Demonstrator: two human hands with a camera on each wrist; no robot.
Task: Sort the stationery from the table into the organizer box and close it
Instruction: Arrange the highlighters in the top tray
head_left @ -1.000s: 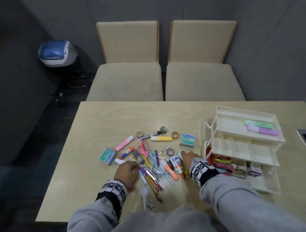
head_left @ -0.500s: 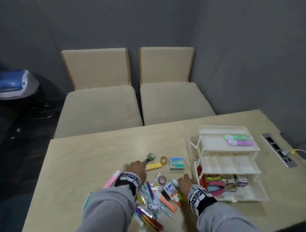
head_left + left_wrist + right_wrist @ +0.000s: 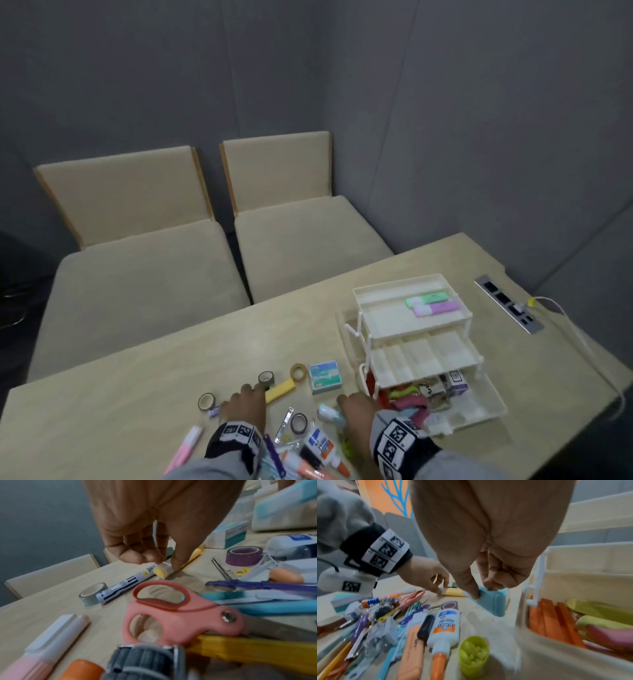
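The white tiered organizer box stands open at the right of the table, with a green and a purple highlighter in its top tray. My left hand is among the loose stationery. In the left wrist view its thumb and fingers pinch the end of a white barcode-printed pen that lies on the table. My right hand is just left of the box's bottom tier. Its thumb and curled fingers grip a light blue correction tape resting on the table.
A yellow highlighter, tape rolls, a staple box, a glue bottle and pink scissors lie around my hands. A power strip with a cable sits right of the box. Two beige chairs stand beyond the table.
My left hand has moved forward from the near pile to the white pen by the tape rolls. My right hand has stayed by the blue correction tape. The head view has tilted upward.
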